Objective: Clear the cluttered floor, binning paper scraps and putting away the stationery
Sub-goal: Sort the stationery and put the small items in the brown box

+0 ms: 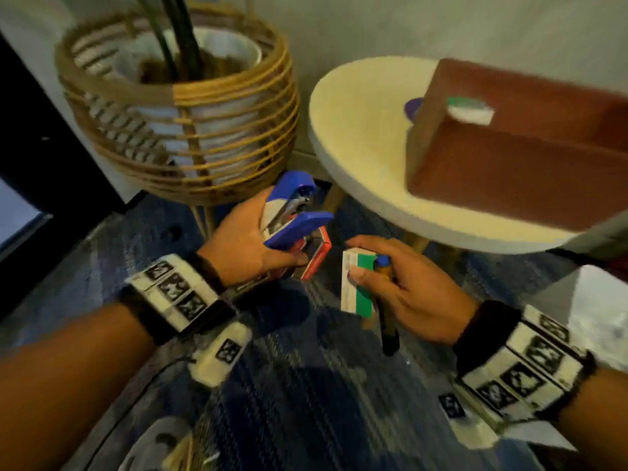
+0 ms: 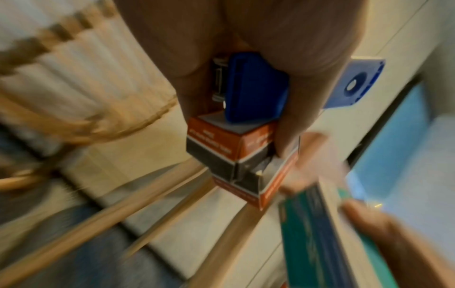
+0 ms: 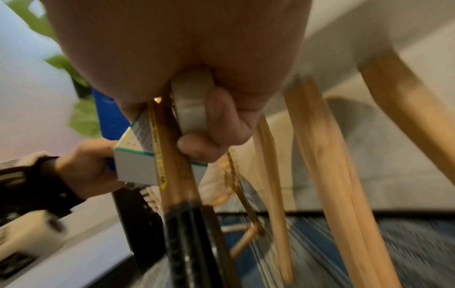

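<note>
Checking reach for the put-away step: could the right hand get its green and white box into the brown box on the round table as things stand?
Probably yes. The right hand holds the green and white box just below the round table, and the brown box looks open-topped, with nothing between.

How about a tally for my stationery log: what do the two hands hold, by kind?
Stapler: 1
Red boxes: 2
Green box: 1
Pen: 1
Tape roll: 1
Total: 6

One blue stapler (image 1: 295, 212), two red boxes (image 2: 229, 140), one green-and-white box (image 1: 356, 283), one marker (image 1: 385, 300), one tape roll (image 3: 192, 105).
</note>
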`<state>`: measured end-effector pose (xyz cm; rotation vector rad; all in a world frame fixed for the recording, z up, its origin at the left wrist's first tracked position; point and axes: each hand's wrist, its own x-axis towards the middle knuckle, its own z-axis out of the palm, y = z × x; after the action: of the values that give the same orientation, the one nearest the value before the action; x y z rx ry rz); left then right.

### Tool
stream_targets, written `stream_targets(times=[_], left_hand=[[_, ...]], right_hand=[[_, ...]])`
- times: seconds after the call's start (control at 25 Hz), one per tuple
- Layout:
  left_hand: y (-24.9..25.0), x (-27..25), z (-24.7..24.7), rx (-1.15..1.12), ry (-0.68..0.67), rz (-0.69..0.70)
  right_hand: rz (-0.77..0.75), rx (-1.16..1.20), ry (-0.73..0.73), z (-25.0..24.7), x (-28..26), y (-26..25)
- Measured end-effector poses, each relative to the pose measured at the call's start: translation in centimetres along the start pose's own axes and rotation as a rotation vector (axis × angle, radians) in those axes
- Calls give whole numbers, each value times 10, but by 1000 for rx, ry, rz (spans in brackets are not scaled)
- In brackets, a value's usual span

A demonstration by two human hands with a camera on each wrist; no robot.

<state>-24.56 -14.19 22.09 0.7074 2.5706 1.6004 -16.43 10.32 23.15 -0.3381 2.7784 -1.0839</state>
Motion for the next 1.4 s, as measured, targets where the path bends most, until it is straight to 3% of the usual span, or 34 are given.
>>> stream_targets(times=[0.28,0.44,0.52,0.6,0.68,0.76,0.84,0.92,1.12,1.24,1.32,1.4], left_hand=[[121,30,-26,-186,124,205],[162,58,-13,-436,191,143],[180,75,-2,-515,240,91],[199,88,9,-602,249,40],[214,101,21,-650,220,-22],[221,114,32,-628,178,-87],[227,125,45,-561,129,-143],[228,137,58,-476,95,-189],[225,156,91,-263,-16,-279],[223,154,102,-84,-47,-298],[224,153,103,-98,-33,-291],[223,152,104,-132,-22,-290]], right_hand=[[-148,128,58,-104,-53,-74],[-193,200,264,-191,-63,-121],[-94,-26,394,-235,-50,-128],[88,-381,398,-267,-26,-114],[267,-572,223,-277,-2,-92],[367,-608,70,-270,14,-69],[427,-673,70,-267,16,-54],[465,-653,162,-270,13,-46],[503,-355,419,-279,10,-38],[442,-246,519,-281,13,-53],[357,-156,615,-285,19,-62],[265,-229,719,-287,28,-64]])
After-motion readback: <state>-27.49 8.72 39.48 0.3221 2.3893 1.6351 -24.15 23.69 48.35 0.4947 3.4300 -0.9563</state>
